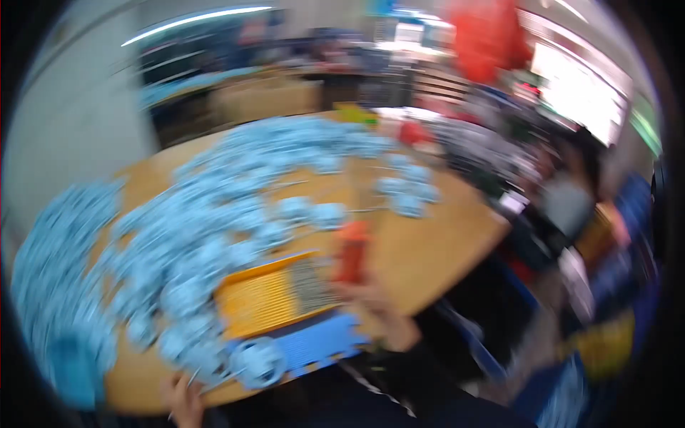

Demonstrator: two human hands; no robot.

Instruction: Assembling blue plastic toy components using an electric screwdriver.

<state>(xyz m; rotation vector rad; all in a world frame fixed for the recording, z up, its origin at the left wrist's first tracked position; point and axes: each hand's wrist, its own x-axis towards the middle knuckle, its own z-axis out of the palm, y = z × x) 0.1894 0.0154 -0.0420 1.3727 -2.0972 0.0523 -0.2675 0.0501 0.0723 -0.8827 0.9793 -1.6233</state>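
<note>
Upright in my right hand (367, 292) is a red cylinder-shaped tool (352, 250), blurred, with my fingers closed round its lower end. It stands over the right side of a yellow ribbed tray (250, 303). Small grey pieces (310, 285) cover the tray's right part. My left hand (184, 401) is at the table's near edge, closed on a thin, pale rod-like piece (193, 376). Next to it lie round light blue plastic parts (258, 362); one rests at the left end of a blue interlocking mat (321, 346).
Heaps of light blue parts (207, 214) spread over the wooden table (442, 250). A smaller group (407, 187) lies farther right. A blue bin (75, 367) stands at the near left. Beyond the table's right edge a person (571, 185) sits among blurred goods. A red bag (489, 39) hangs at the back.
</note>
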